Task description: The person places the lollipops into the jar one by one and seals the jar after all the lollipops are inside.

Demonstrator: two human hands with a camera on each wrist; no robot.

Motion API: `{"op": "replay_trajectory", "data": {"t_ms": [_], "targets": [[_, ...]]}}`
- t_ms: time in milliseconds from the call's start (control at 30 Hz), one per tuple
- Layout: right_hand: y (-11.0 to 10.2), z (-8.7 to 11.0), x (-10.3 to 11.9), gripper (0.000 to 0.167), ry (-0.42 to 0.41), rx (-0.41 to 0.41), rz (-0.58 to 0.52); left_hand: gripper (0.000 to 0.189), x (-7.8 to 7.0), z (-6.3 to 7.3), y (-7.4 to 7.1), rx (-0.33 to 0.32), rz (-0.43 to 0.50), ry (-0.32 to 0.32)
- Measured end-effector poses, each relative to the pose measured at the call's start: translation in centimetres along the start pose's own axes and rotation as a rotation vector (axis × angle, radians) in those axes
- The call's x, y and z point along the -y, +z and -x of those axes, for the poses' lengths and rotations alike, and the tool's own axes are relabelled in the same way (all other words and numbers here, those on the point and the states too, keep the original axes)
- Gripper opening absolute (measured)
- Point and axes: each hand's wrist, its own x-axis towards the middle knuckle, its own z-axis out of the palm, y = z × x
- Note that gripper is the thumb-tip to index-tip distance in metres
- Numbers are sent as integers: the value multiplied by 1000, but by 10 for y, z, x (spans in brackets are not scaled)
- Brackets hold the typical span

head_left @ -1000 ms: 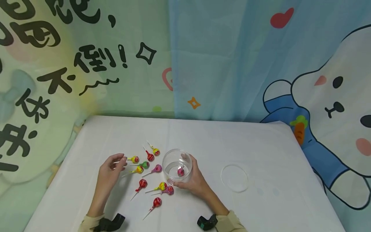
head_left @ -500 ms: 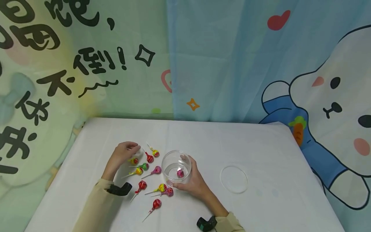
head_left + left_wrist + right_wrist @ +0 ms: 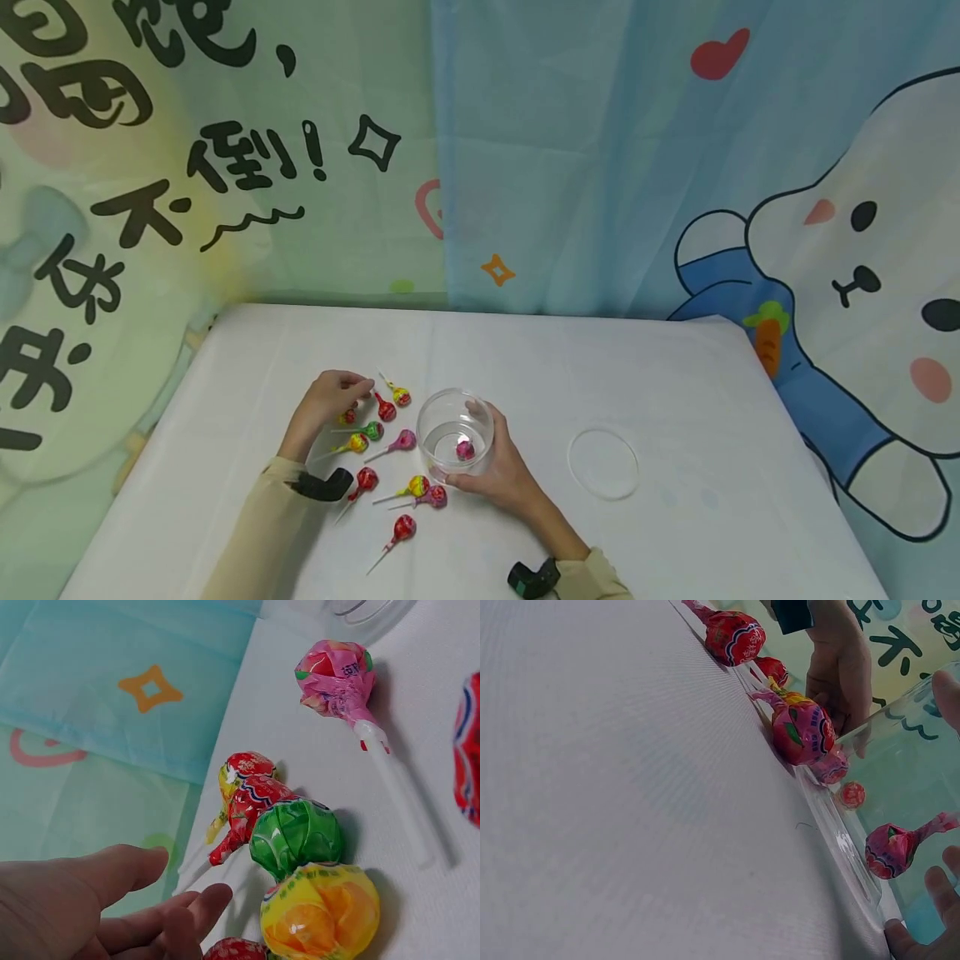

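My left hand [image 3: 330, 404] is over the far left of the lollipops, its fingertips close to the stick of a red lollipop [image 3: 386, 408]. Thumb and fingers stand apart around that stick in the left wrist view, where green [image 3: 296, 838] and yellow [image 3: 321, 911] lollipops lie nearby. Another red-and-yellow lollipop [image 3: 347, 415] is partly hidden below the hand. On the other side, my right hand [image 3: 506, 471] grips a clear round jar [image 3: 442, 410], fingers curled around its side. One pink-wrapped lollipop [image 3: 890, 850] lies inside the jar.
Several more lollipops lie left of the jar, among them a pink one [image 3: 406, 440] and a red one [image 3: 404, 527] nearest the front. A clear round lid [image 3: 602, 429] rests to the right on the white tablecloth [image 3: 712, 500]. A printed curtain [image 3: 540, 167] hangs behind.
My left hand has moved away from me and rightward, from the left edge of the lollipops to the red lollipop's stick. The right hand and jar have stayed in place.
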Motion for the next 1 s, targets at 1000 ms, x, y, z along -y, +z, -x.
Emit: {"op": "replay_trajectory", "data": {"t_ms": [1000], "targets": [[0, 1, 0, 108, 8, 18, 22, 37, -6, 47, 15, -206, 519, 58]]}}
